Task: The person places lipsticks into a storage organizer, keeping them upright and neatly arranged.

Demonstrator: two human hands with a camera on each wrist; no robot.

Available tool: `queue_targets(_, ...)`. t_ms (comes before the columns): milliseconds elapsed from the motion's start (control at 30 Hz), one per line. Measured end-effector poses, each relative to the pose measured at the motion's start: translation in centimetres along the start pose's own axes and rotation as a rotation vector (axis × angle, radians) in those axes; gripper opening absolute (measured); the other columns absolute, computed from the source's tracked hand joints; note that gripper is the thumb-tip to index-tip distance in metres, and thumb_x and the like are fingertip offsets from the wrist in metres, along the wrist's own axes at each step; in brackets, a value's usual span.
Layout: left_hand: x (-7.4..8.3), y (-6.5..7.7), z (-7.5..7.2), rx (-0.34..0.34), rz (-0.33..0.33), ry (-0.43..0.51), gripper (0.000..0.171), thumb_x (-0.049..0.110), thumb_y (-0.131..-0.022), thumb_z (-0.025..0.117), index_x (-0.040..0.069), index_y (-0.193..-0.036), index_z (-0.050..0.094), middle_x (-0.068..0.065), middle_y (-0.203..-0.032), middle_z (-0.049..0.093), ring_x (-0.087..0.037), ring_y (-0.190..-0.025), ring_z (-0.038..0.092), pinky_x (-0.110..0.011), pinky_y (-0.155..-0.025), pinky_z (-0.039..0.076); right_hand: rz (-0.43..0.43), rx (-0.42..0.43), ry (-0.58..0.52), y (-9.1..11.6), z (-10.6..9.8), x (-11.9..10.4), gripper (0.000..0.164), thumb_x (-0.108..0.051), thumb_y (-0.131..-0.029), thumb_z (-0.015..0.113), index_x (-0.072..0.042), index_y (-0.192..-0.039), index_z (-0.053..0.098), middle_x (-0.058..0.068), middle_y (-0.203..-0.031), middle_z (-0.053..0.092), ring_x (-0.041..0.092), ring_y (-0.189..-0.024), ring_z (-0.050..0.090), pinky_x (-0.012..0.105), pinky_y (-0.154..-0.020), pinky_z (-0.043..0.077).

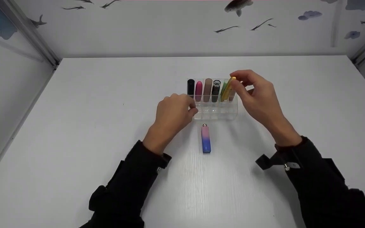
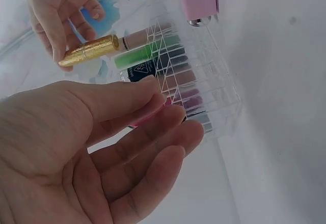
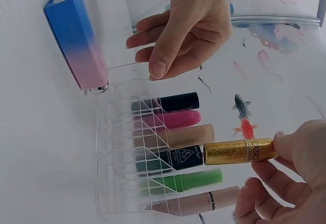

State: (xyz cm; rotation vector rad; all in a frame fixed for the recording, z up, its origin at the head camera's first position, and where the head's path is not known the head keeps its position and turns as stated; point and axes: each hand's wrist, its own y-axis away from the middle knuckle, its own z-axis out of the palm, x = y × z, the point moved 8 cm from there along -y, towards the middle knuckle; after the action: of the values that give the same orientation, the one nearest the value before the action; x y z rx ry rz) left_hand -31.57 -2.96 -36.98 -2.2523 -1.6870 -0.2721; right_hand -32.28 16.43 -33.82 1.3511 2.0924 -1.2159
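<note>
My right hand [image 1: 258, 96] pinches a gold lipstick tube [image 3: 234, 151] by one end, between thumb and fingers. The tube is raised at the back of a clear plastic lipstick organizer [image 1: 217, 114], near its right end. Standing in the back row are a black tube [image 3: 179, 102], a bright pink one [image 3: 175, 118], a tan one [image 3: 191, 136], a black labelled one [image 3: 186, 158], a green one [image 3: 201, 179] and a pale pink one [image 3: 196, 202]. My left hand [image 1: 173, 110] hovers by the organizer's left end, fingers loosely bent, holding nothing.
A pink-and-blue lipstick [image 1: 206, 139] stands or lies on the white table [image 1: 84, 133] in front of the organizer; which, I cannot tell. White panels [image 1: 169, 28] with painted fish and flowers rise behind the table and at its sides.
</note>
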Motion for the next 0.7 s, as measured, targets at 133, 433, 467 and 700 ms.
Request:
queue_targets(133,-0.3,-0.1,0.2,-0.012,-0.012,-0.001,0.014,0.022,-0.094,0.075,0.014,-0.101,0.083,-0.004,-0.097,0.077,-0.019,-0.079,0.068,-0.034,-0.069,0.055,-0.007,-0.014,0.034,0.0,0.2,0.3,0.029,-0.022,-0.103,0.062,-0.005,-0.125,0.067,0.003,-0.113,0.068,0.012,-0.095,0.057,0.023,-0.070,0.047)
queue_targets(433,-1.1,-0.4,0.6,-0.031,-0.035,-0.014,0.012,0.018,-0.091,0.077,0.014,-0.101,0.083,-0.004,-0.098,0.077,-0.024,-0.086,0.072,-0.039,-0.071,0.057,-0.004,-0.062,0.129,0.0,0.8,1.0,0.030,-0.023,-0.102,0.064,-0.006,-0.127,0.067,0.007,-0.116,0.069,0.019,-0.098,0.059,0.020,-0.071,0.045)
queue_targets(467,-1.2,-0.4,0.7,-0.031,-0.035,-0.014,0.012,0.018,-0.091,0.077,0.014,-0.101,0.083,-0.004,-0.098,0.077,-0.024,-0.086,0.072,-0.039,-0.071,0.057,0.002,-0.069,0.139,0.0,0.9,1.2,0.031,-0.023,-0.102,0.064,-0.006,-0.127,0.068,0.007,-0.117,0.069,0.020,-0.098,0.059,0.021,-0.072,0.046)
queue_targets(700,-1.3,-0.5,1.0,-0.062,-0.032,-0.003,0.013,0.016,-0.091,0.078,0.013,-0.102,0.082,-0.004,-0.099,0.077,-0.024,-0.088,0.072,-0.039,-0.073,0.057,0.036,-0.108,0.153,0.1,1.3,1.5,0.031,-0.023,-0.101,0.066,-0.007,-0.127,0.069,0.008,-0.116,0.071,0.021,-0.099,0.060,0.029,-0.073,0.046)
